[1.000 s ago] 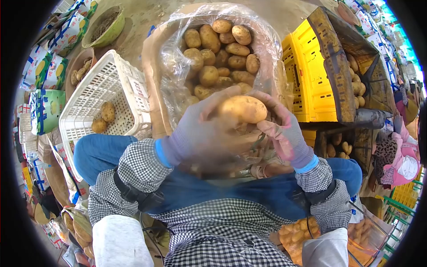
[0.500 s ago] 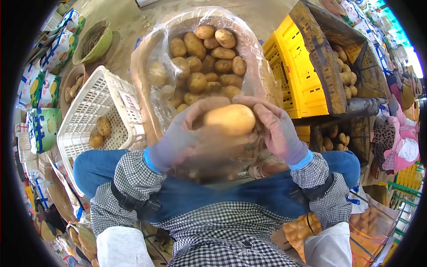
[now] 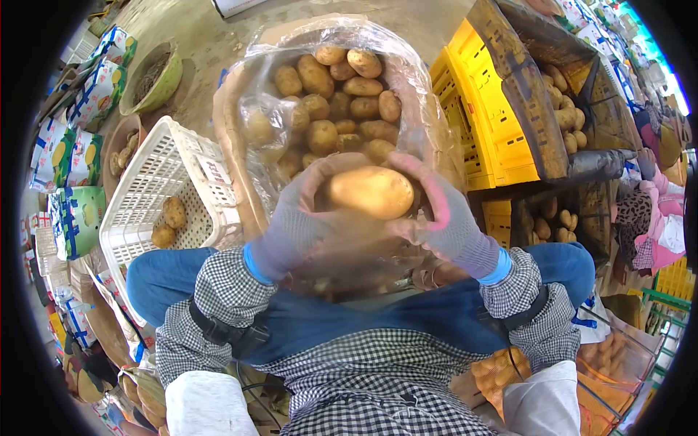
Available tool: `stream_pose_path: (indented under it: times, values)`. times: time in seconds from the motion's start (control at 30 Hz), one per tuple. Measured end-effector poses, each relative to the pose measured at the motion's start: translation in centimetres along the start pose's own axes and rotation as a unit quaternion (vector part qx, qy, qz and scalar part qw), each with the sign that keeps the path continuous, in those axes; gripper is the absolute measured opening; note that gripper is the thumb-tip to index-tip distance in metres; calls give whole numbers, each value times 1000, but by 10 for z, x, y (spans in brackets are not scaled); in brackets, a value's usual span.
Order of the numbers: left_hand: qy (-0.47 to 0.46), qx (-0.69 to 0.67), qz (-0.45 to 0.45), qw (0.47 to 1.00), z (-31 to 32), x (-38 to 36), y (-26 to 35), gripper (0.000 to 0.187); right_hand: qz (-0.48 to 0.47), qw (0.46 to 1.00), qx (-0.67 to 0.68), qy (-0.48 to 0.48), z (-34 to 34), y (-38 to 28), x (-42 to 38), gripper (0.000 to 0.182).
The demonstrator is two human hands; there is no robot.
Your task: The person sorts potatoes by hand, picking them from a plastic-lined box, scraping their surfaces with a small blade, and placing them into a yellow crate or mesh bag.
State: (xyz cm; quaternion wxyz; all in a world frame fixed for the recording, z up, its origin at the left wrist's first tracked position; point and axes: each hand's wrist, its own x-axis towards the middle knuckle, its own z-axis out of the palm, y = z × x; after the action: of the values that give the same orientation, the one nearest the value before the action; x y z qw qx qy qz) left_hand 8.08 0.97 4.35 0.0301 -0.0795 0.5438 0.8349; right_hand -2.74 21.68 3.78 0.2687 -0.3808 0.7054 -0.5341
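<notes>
A large pale-yellow potato (image 3: 371,192) is held level in front of me, over the near end of a plastic-lined carton (image 3: 227,138). My left hand (image 3: 309,200), in a grey and pink work glove, wraps around the potato's left end. On the other side my right hand (image 3: 445,207), gloved alike, curls about its right end, fingers at the top edge and thumb low, with a small dark gap by the palm. Several loose potatoes (image 3: 322,135) fill the carton beyond my hands. Motion smears the area just below the held potato.
At left, a white basket (image 3: 142,174) contains two potatoes (image 3: 169,221). A yellow crate (image 3: 494,109) with a dark liner and potatoes stands at right. Behind the basket is a green tub (image 3: 163,83). A mesh sack of potatoes (image 3: 502,370) lies near my right side.
The potato has turned slightly and shifted a little left. My right fingers have moved from its far right side to curl over its top edge, thumb lower.
</notes>
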Motion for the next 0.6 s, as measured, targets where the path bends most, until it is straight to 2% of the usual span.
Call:
stream_pose_path:
  times: [0.23,0.27,0.33,0.37,0.4,0.47,0.5,0.57,0.6]
  values:
    - [2,52,44,998,5,1,-10,52,48,998,24,21,5,-7,-5,73]
    - [16,101,60,993,4,3,-8,47,55,997,34,31,4,-10,-5,71]
    - [45,200,89,975,-10,11,4,40,-13,987,-67,143,-19,-16,-4,60]
    - [11,188,96,977,-29,11,7,48,-26,964,163,207,-27,-17,1,49]
    - [50,193,102,975,-39,14,12,57,24,941,192,276,-54,-12,-3,39]
    - [171,159,61,970,-60,24,11,46,-67,892,272,355,-104,-20,3,37]
    - [179,228,49,956,-66,30,7,42,-74,860,293,411,-130,-15,0,36]
    - [189,361,21,913,-78,42,-10,37,-64,792,442,416,-183,-8,-14,34]
    - [122,440,-19,889,-92,48,-27,38,-33,733,534,420,-215,0,-28,38]
